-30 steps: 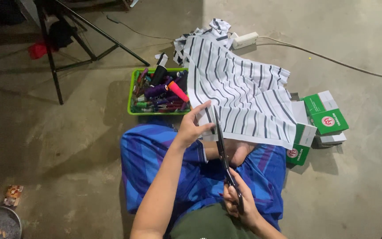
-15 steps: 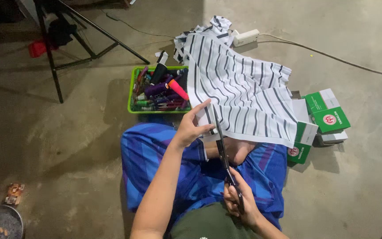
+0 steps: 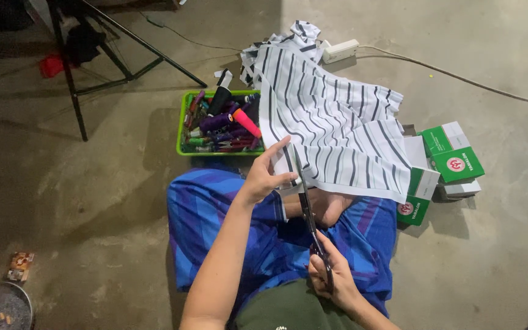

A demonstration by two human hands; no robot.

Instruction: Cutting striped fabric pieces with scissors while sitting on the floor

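A white cloth with dark stripes lies spread from the concrete floor onto my lap. My left hand pinches its near edge between thumb and fingers, index finger pointing up. My right hand grips the handles of long black scissors. The blades point away from me and meet the cloth's edge just right of my left hand. My legs are crossed under a blue patterned wrap, with one bare foot showing beneath the cloth.
A green tray full of thread spools stands beyond my left knee. Green and white boxes are stacked at the right. A black tripod stands far left; a white power strip and cable lie behind the cloth.
The scene has barely shifted. My left hand stays on the cloth's edge and the scissors stay at the same spot on the cloth.
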